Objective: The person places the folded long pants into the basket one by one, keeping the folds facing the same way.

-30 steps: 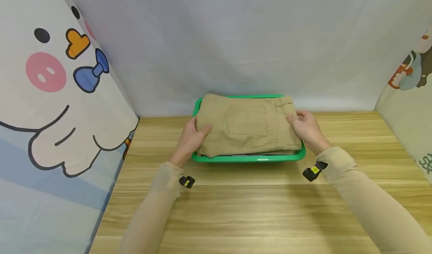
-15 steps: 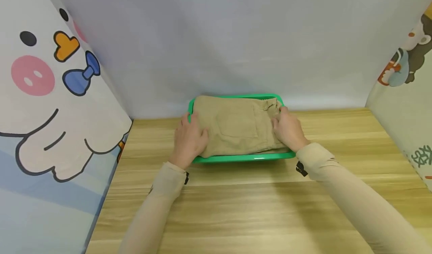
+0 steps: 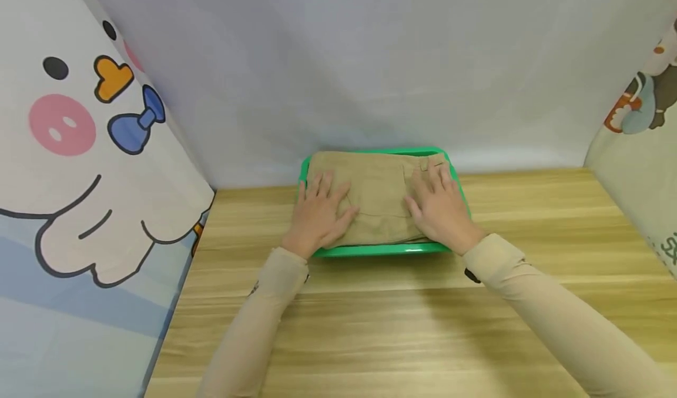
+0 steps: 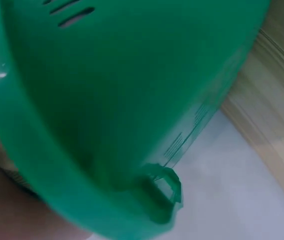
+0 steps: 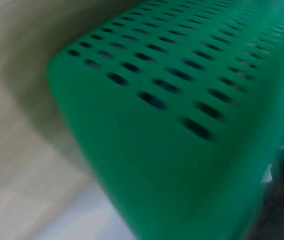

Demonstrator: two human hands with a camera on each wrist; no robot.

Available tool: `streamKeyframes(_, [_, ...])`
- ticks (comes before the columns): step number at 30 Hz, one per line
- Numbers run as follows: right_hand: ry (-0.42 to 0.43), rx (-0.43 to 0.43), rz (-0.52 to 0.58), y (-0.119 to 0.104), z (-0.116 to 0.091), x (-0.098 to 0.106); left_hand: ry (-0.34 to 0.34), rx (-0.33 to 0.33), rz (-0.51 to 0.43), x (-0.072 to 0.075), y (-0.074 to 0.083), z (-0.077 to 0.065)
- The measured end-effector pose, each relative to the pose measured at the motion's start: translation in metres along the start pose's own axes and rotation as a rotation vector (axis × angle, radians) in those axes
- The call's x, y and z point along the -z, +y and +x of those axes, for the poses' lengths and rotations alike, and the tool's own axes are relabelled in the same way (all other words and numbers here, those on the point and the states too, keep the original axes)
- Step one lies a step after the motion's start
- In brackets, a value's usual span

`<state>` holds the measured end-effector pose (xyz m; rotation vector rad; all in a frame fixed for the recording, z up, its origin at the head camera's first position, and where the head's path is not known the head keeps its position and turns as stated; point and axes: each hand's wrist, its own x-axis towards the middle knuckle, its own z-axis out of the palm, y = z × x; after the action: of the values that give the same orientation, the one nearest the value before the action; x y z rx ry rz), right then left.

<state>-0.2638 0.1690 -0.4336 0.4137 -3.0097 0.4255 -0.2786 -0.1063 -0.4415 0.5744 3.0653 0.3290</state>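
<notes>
Folded tan trousers (image 3: 378, 189), with a pocket outline facing up, lie inside a green plastic basket (image 3: 381, 250). My left hand (image 3: 317, 216) rests flat on their left part with its fingers spread. On the right part, near the waistband and a belt loop, my right hand (image 3: 441, 210) presses with its fingers extended. In the left wrist view the basket's outer wall and rim (image 4: 37, 150) fill most of the picture, with part of the hand at the lower left. Slotted holes cover the basket wall (image 5: 132, 130) in the right wrist view, which is blurred.
The basket stands at the back of a wood-grain table (image 3: 370, 327), close to a pale cloth backdrop (image 3: 370, 63). A printed cartoon sheet (image 3: 79, 210) hangs along the left side, and another patterned sheet (image 3: 634, 180) borders the right.
Both hands have let go of the trousers' side edges and moved inward onto the top, fingers now spread flat. The trousers now sit within the basket's right rim, which they overlapped before.
</notes>
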Motion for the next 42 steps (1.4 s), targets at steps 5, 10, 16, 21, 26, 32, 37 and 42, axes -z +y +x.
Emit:
streamKeyframes(5, [-0.136, -0.035, 0.008, 0.01, 0.005, -0.008, -0.056, 0.023, -0.016, -0.004, 0.002, 0.005])
streamKeyframes(10, [-0.172, -0.029, -0.024, 0.018, 0.019, -0.007, -0.105, 0.021, 0.002, -0.002, -0.001, 0.016])
streamKeyframes(16, [-0.247, -0.006, -0.06, 0.025, 0.029, -0.007, -0.212, 0.029, 0.011, 0.0, -0.005, 0.027])
streamKeyframes(21, [-0.275, 0.033, -0.053, 0.028, 0.028, -0.012, -0.298, 0.065, 0.011, -0.003, -0.003, 0.027])
streamKeyframes(26, [-0.308, 0.026, -0.029, 0.028, 0.02, -0.023, -0.365, 0.091, 0.046, -0.01, 0.003, 0.02])
streamKeyframes(32, [-0.29, 0.028, -0.042, 0.029, 0.022, -0.028, -0.344, 0.081, 0.168, -0.011, 0.005, 0.017])
streamKeyframes(37, [-0.296, 0.04, 0.054, 0.029, 0.027, -0.013, -0.288, 0.072, 0.092, -0.007, 0.0, 0.019])
streamKeyframes(42, [-0.257, 0.041, 0.118, 0.028, 0.019, 0.011, -0.215, 0.074, -0.043, 0.012, -0.005, 0.011])
